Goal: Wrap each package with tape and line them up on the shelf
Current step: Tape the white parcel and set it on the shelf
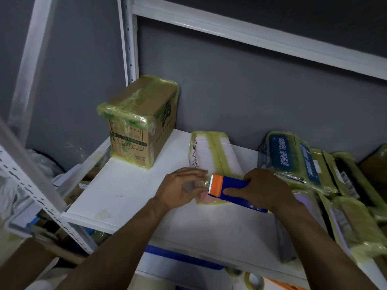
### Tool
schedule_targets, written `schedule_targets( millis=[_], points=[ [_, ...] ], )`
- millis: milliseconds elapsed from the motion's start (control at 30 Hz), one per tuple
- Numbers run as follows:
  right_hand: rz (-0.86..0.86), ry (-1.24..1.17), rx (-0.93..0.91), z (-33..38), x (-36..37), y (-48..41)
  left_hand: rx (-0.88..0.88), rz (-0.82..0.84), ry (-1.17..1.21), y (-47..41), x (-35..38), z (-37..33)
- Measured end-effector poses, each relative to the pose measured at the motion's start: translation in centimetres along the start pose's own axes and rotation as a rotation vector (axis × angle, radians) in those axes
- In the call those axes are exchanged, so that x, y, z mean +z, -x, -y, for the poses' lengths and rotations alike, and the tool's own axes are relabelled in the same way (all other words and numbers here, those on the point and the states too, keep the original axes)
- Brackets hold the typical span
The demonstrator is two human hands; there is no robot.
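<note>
The fingers (196, 174) of the left hand (180, 187) are curled and seem to pinch the loose end of clear tape (204, 182) at the toothed orange edge of the tape dispenser (230, 188), though they are blurred. The right hand (263, 189) grips the dispenser's blue body, forefinger laid along its side. Both work over the white package (211, 151), which lies flat on the shelf (129, 189) near its front and is crossed by yellowish bands, so I'd judge it mid-wrap. To the right, a heap of taped packages (345, 222) is not lined up yet. Farther back, a cardboard box (138, 122), shiny with tape along its edges, stands by the wall and looks finished.
</note>
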State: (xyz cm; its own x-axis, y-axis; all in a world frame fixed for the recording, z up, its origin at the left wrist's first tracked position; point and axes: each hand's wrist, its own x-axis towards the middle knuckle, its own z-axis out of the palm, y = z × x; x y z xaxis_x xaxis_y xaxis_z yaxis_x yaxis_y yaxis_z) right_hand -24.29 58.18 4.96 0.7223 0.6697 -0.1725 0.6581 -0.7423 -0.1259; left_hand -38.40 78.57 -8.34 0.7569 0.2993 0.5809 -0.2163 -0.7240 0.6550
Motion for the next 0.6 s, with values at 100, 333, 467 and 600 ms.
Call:
schedule_targets(
  millis=[100,333,467,600],
  points=[
    [0.010,-0.031,0.009,-0.3,0.1,0.2,0.045,0.025,-0.029,-0.5,0.2,0.6],
    [0.011,-0.088,0.017,-0.3,-0.4,0.5,0.162,0.122,-0.143,-1.2,0.5,1.2],
    [0.026,-0.080,0.030,-0.3,-1.2,0.7,0.142,0.121,-0.105,-1.2,1.1,1.2],
    [0.009,-0.048,0.024,-0.5,-1.8,1.2,0.122,0.112,-0.084,-0.9,1.5,1.5]
  ],
)
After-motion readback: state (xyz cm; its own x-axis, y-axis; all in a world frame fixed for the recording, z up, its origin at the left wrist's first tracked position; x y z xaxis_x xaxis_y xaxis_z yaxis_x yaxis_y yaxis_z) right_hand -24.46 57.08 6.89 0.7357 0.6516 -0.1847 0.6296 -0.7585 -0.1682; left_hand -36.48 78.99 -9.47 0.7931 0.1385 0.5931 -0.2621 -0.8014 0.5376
